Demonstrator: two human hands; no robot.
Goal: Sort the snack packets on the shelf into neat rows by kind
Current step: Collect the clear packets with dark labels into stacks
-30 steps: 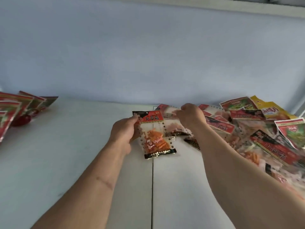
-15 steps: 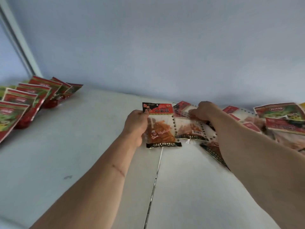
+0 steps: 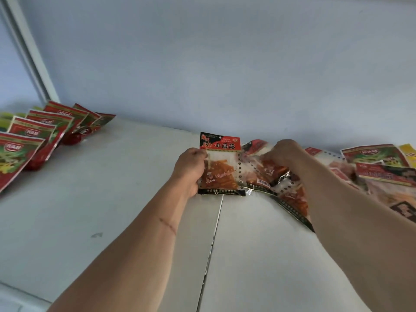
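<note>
White shelf (image 3: 112, 221) boards ran beneath both forearms, a dark seam (image 3: 213, 235) dividing them. The left hand (image 3: 189, 167) pinched the left edge of a red-topped packet (image 3: 219, 164) of orange strips, which stood nearly upright over the seam; half a second before, it had sat in much the same spot, held the same way. The right hand (image 3: 281, 152) had curled down onto the neighbouring clear packet (image 3: 258, 172), gripping its top, and that packet now looked more crumpled and tilted than before. To the right, the unsorted heap (image 3: 378, 172) of mixed packets lay against the back wall (image 3: 225, 64). Far left, the row of red-and-green packets (image 3: 33, 136) leaned overlapped, as earlier, though the view had shifted slightly so that more of the heap showed.
</note>
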